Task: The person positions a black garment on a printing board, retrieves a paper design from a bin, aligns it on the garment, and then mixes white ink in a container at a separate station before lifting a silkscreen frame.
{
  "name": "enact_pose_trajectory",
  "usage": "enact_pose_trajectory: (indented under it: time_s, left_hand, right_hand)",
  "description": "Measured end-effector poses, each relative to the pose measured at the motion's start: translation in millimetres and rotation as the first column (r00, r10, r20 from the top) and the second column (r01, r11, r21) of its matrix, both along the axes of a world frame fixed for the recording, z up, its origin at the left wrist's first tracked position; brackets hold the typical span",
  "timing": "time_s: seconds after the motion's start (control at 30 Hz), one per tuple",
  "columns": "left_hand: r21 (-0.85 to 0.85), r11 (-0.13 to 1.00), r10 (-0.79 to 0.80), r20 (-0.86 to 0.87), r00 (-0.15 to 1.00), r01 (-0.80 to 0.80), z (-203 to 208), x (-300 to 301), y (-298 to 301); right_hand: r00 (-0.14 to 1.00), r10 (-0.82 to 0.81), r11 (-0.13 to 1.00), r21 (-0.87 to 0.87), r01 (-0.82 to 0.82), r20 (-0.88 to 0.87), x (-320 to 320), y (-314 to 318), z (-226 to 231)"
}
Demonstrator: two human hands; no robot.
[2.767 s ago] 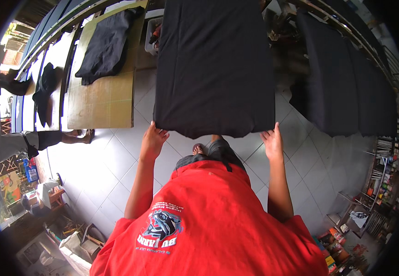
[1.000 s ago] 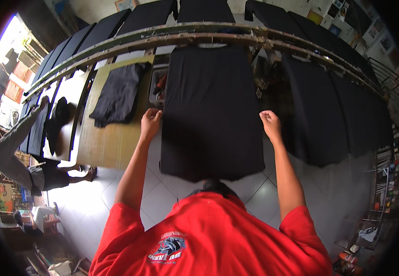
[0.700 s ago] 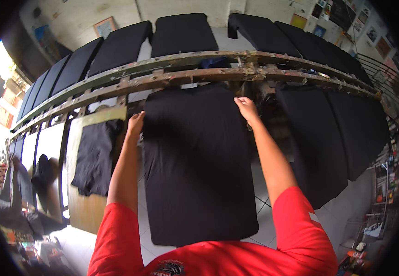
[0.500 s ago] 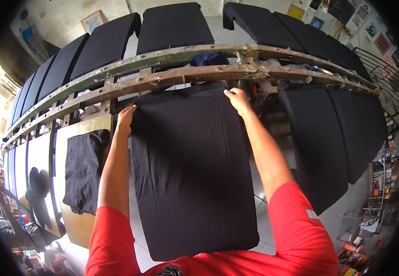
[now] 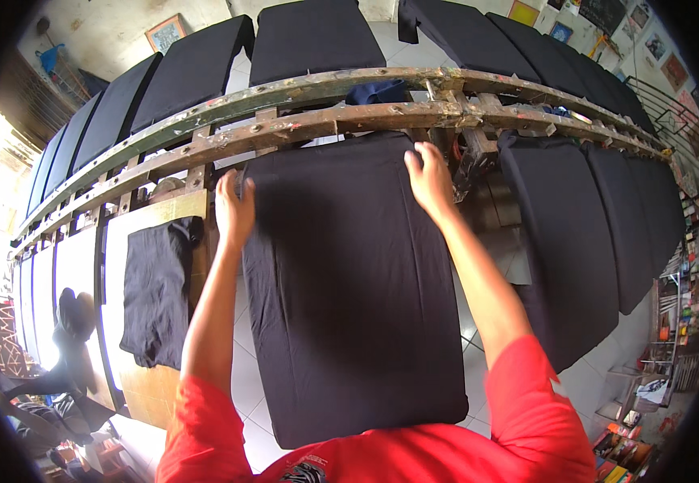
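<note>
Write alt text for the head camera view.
A person in a red shirt presses their left hand and right hand flat on the top corners of a black shirt stretched over a board, below a worn metal rail lined with more black-covered boards.

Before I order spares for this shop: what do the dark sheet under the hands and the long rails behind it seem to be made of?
The dark sheet looks like soft matte black cloth: it shows faint wrinkles and dimples under the left hand and right hand, both pressed flat on it. The rails look like metal, painted and worn, with bolts, rusty patches and paint smears; I cannot be sure from here.
</note>
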State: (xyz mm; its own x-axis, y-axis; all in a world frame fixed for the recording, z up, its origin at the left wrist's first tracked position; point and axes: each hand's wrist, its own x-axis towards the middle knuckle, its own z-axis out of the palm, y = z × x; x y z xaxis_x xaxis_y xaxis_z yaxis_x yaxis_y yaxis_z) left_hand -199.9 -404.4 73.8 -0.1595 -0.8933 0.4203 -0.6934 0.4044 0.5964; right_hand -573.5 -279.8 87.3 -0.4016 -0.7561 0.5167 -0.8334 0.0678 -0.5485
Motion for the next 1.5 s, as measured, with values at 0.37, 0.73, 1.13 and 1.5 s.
enact_pose_trajectory:
  time_s: [0.37,0.73,1.13,1.5]
  left_hand:
    - [0.532,0.686,-0.721,0.408,0.560,0.497,38,72,437]
    - [-0.039,0.916,-0.322,0.524,0.789,0.400,-8,-53,64]
    - [0.145,0.841,-0.499,0.579,0.645,0.521,12,-21,164]
    - [0.350,0.882,-0.458,0.479,0.748,0.316,19,132,508]
  right_hand:
    - [0.570,0.820,0.402,0.660,-0.635,0.049,212,377,24]
    - [0.688,0.557,0.823,0.422,-0.381,-0.465,53,18,-22]
    - [0.410,0.827,0.562,0.585,-0.584,-0.385,54,110,-1]
    - [0.411,0.894,0.421,0.658,-0.625,-0.181,134,384,10]
